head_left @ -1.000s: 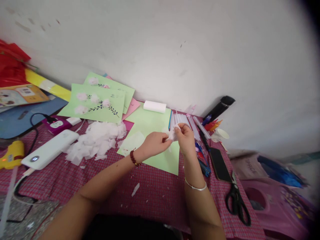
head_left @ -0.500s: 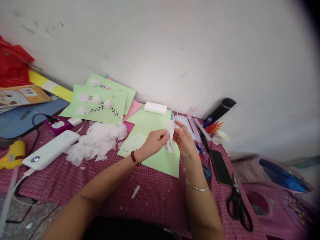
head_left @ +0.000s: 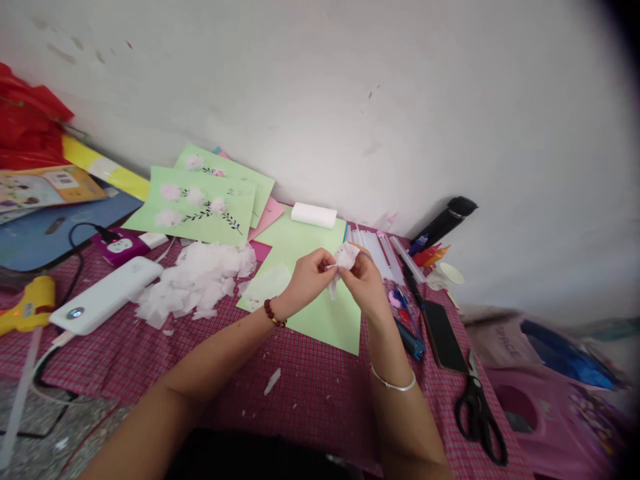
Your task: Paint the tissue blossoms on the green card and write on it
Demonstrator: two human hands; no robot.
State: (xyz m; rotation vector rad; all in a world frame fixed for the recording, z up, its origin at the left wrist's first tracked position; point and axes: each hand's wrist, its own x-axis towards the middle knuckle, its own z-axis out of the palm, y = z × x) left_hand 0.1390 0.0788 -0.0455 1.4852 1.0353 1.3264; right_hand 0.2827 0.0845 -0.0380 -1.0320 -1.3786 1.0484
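Note:
A crumpled piece of white tissue paper (head_left: 345, 255) is pinched between both hands above a light green sheet of paper (head_left: 327, 320). My left hand (head_left: 314, 275) grips its left side with thumb and forefinger. On the other side my right hand (head_left: 364, 279) has its fingers closed round the tissue, and its thumb meets the left fingertips. To the left lies a heap of torn white tissue pieces (head_left: 200, 273). Behind the heap are green cards (head_left: 203, 223) decorated with puffy white and pink tissue flowers and dark leafy stems.
A white paper roll (head_left: 314, 215) lies against the wall. On the left are a white power bank (head_left: 107, 293), a purple socket block (head_left: 117, 247) and a yellow glue gun (head_left: 31, 307). Black scissors (head_left: 477, 413), a phone (head_left: 444, 335) and a blue cutter (head_left: 410, 341) lie to the right.
My right hand has turned inward and closed on the tissue, its fingers more spread before. The tissue is now bunched up, no longer hanging as a strip. Both hands have drawn together.

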